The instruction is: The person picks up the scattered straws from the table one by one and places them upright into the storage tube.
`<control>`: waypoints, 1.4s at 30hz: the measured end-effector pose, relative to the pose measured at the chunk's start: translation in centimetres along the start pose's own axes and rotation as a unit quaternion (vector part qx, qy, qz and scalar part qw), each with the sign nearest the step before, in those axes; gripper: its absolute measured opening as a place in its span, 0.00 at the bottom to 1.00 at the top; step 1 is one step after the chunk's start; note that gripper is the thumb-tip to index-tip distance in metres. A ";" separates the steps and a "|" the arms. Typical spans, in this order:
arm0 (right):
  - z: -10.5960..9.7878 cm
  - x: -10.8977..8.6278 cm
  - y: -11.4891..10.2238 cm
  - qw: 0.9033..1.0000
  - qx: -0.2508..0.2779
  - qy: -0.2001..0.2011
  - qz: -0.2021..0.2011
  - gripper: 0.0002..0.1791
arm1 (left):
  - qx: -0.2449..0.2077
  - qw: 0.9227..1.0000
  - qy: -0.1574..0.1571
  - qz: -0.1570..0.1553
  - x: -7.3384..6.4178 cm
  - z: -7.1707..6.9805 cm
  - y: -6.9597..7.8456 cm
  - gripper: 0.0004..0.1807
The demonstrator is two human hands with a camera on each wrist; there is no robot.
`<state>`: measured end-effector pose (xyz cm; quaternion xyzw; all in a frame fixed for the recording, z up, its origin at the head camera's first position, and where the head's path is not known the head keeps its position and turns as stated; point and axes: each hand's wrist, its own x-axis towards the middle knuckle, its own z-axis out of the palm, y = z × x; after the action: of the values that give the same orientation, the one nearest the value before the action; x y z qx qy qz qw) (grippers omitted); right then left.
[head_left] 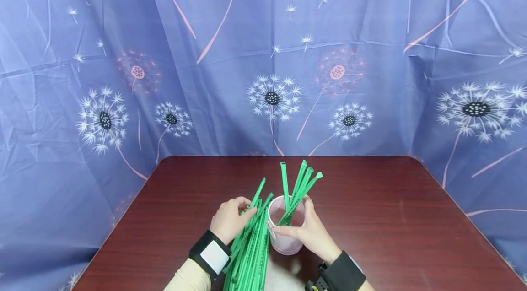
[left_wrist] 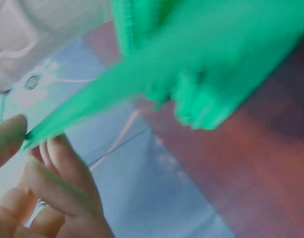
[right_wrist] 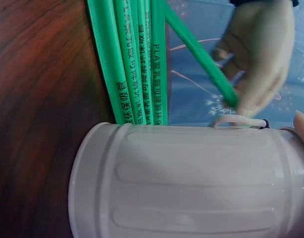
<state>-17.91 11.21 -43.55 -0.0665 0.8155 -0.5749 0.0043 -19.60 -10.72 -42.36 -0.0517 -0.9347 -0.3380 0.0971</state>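
My left hand [head_left: 227, 221] pinches the tip of a green wrapped straw [left_wrist: 87, 111] between thumb and fingertips. The held straw slants up over a heap of green wrapped straws [head_left: 252, 259] with dark printing, laid lengthwise on the table. Just right of that heap, my right hand [head_left: 316, 235] grips a pale pink ribbed bucket [right_wrist: 191, 181] near its rim, thumb in front and fingers behind. Several straws [head_left: 305, 183] stand leaning inside the bucket, their ends fanned out above the rim. A small handle [right_wrist: 241, 120] sits on the bucket's side, toward the left hand.
Under the heap and bucket lies a whitish patch [head_left: 282, 277] near the front edge. The dark red wooden table [head_left: 391, 218] extends to both sides. Behind it hangs a blue curtain [head_left: 230, 131] with dandelion prints. Both wrists wear black bands [head_left: 343, 275].
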 end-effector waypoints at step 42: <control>-0.3 -0.6 -0.2 0.999 0.032 -0.016 0.001 0.61 | -0.118 0.984 0.087 0.103 -0.4 2.7 2.3 0.13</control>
<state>-17.28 11.48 -43.29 -0.0743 0.7964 -0.5999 0.0204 -19.18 -7.23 -43.01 -0.1287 -0.8660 -0.4373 0.2056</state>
